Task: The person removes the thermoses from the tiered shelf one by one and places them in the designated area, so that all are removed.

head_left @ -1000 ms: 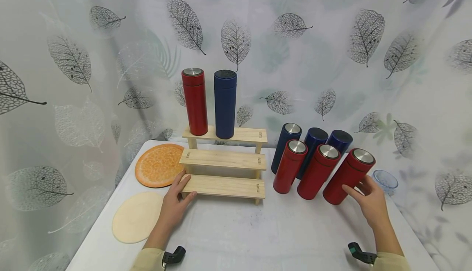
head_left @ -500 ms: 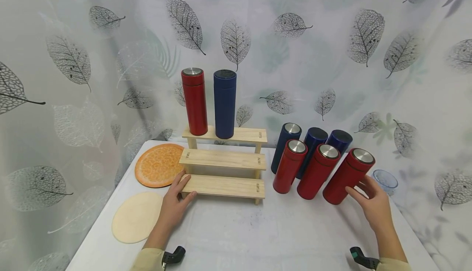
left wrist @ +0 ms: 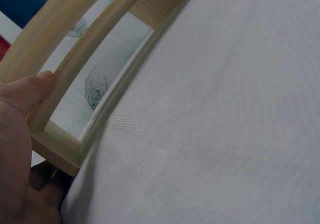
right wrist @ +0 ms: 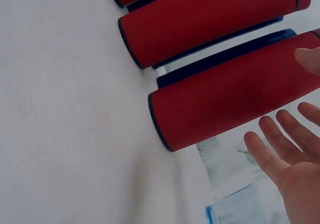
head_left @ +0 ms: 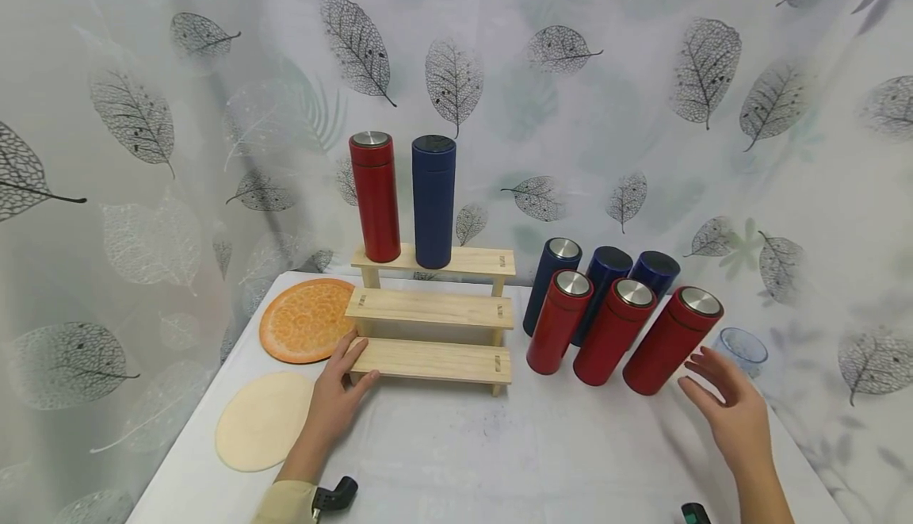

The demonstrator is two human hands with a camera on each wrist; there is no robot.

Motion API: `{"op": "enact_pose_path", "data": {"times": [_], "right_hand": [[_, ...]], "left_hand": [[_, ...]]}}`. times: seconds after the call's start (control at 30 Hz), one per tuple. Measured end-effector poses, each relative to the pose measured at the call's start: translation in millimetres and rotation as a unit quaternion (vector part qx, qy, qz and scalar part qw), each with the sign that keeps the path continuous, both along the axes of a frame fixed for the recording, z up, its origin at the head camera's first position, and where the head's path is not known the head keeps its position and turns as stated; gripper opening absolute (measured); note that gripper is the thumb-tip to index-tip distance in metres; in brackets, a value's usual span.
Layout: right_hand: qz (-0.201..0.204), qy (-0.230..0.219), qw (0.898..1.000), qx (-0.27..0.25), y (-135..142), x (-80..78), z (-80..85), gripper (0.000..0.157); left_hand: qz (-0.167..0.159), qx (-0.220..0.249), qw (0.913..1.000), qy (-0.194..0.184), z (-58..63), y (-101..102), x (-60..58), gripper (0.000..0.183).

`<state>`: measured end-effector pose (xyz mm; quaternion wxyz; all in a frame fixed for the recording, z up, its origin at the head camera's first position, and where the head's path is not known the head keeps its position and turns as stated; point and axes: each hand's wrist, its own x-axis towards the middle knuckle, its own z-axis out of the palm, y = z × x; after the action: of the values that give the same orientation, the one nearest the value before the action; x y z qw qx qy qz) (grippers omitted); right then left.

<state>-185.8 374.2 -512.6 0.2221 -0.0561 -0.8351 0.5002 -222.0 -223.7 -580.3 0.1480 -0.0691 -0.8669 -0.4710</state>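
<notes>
My left hand [head_left: 337,401] holds the left end of the lowest shelf of a three-step wooden rack [head_left: 435,359]. In the left wrist view its thumb [left wrist: 37,86] lies on the rack's front edge and the other fingers reach behind the end. My right hand [head_left: 738,417], fingers spread and relaxed, hovers just right of the nearest red thermos [head_left: 670,343] with a gap between them. That thermos stands upright, and its lower body [right wrist: 215,103] fills the middle of the right wrist view. Another red thermos [head_left: 376,207] and a blue thermos [head_left: 433,207] stand on the top shelf.
Left of that thermos stand two more red thermoses [head_left: 615,338], with several blue thermoses [head_left: 563,258] behind. A clear blue-rimmed glass [head_left: 742,347] is beyond my right hand. Left of the rack lie an orange round mat [head_left: 303,319] and a pale round board [head_left: 260,421]. A leaf-print curtain [head_left: 485,112] hangs behind.
My right hand has let go of the nearest red thermos and drawn back to the right, its fingers opening. My left hand and the rack have stayed put.
</notes>
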Motion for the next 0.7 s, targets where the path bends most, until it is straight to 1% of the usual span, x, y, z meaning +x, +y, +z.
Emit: {"op": "enact_pose_path", "data": {"times": [0.07,0.13,0.3,0.43,0.57,0.6,0.7], "right_hand": [[0.0,0.01,1.0,-0.008,-2,5.3,3.8,0.067],[0.01,0.024,0.999,-0.024,-5,9.7,9.1,0.067],[0.057,0.073,0.993,-0.078,-16,15.4,26.2,0.068],[0.083,0.094,0.989,-0.079,-25,18.6,39.2,0.067],[0.092,0.094,0.989,-0.074,-36,20.6,52.7,0.068],[0.099,0.098,0.987,-0.08,-39,20.9,56.2,0.068],[0.112,0.104,0.986,-0.073,-47,20.8,65.3,0.067]], "left_hand": [[0.001,-0.003,1.0,-0.001,-0.7,0,-0.1,0.067],[0.001,-0.003,1.0,0.0,-0.9,0,0.1,0.067],[0.001,0.002,1.0,0.0,-0.5,-1,0.5,0.067],[-0.002,0.001,1.0,0.0,0.2,0,1.0,0.067],[-0.002,-0.002,1.0,0.002,0.3,0,1.1,0.066],[-0.002,0.0,1.0,0.003,0.4,0,1.0,0.066],[-0.002,0.0,1.0,0.005,0.3,-1,0.6,0.066]]}}
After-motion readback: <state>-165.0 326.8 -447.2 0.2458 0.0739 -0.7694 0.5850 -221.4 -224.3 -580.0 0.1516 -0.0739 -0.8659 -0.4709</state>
